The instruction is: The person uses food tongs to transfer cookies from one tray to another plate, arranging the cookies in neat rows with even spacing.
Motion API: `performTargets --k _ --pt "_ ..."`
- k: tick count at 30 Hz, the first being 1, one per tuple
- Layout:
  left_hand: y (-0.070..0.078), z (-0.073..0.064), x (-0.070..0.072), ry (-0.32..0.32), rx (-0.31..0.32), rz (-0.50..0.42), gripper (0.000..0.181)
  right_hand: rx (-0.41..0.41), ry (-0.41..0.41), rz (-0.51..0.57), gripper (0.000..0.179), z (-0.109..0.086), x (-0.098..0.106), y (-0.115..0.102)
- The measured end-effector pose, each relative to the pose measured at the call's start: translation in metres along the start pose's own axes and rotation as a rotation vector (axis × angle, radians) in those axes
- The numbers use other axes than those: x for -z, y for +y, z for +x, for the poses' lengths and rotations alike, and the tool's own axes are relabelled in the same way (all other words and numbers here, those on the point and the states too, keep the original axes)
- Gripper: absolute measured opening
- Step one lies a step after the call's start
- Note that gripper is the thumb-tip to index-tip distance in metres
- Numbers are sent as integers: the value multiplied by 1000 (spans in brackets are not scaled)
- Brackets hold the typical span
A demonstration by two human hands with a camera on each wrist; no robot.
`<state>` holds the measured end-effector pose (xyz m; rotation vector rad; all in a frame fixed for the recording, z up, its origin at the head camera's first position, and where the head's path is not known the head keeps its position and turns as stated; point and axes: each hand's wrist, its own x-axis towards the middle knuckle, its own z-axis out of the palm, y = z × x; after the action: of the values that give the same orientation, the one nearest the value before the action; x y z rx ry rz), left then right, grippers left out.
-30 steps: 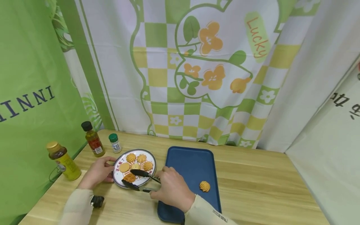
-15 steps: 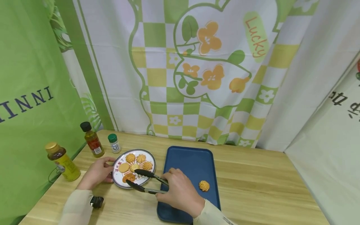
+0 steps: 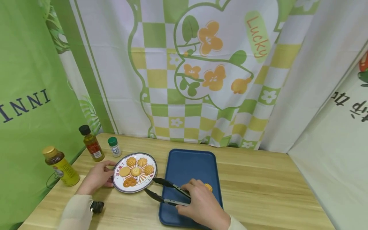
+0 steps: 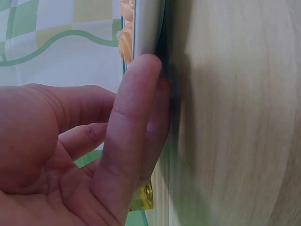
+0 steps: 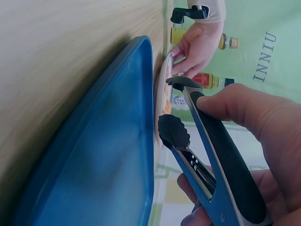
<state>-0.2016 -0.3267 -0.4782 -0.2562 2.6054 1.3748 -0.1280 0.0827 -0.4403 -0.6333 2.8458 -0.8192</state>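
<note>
My left hand (image 3: 97,176) holds the left rim of a white plate (image 3: 143,182) with a dark edge, its fingertips right at the rim in the left wrist view. On the plate lie several cookies, among them swirled cookies (image 3: 149,169), a plain round cookie (image 3: 124,172) and a pretzel-shaped cookie (image 3: 130,182). My right hand (image 3: 202,201) grips black-tipped metal tongs (image 5: 207,136), whose tips stand apart with nothing between them, just right of the plate. Under the tongs is a blue tray (image 3: 192,161); a swirled cookie (image 3: 209,187) on it is partly hidden behind my right hand.
Behind my left hand stand a yellow-labelled bottle (image 3: 64,169), a black-capped oil bottle (image 3: 92,145) and a small green-capped shaker (image 3: 114,147). The wooden table (image 3: 258,185) extends to the right of the tray. A patterned curtain (image 3: 161,111) hangs along the back.
My right hand has drawn the tongs rightward from over the plate to the tray's left part, now partly covering the tray's cookie. The tongs' tips stay apart. My left hand remains at the plate.
</note>
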Motion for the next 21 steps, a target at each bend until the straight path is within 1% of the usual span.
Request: performTargets --k 4,9,15,21 --pt "0 0 0 1 2 -6 50 -28 4 -17 52 -9 7 7" --pt "-1 0 0 1 3 -9 49 -88 -19 9 54 -19 15 16" --pt "-1 0 0 2 0 -11 49 -148 10 6 55 -30 22 33" --pt "-1 -1 -1 -10 -6 -10 50 -253 51 -28 57 -40 27 47"
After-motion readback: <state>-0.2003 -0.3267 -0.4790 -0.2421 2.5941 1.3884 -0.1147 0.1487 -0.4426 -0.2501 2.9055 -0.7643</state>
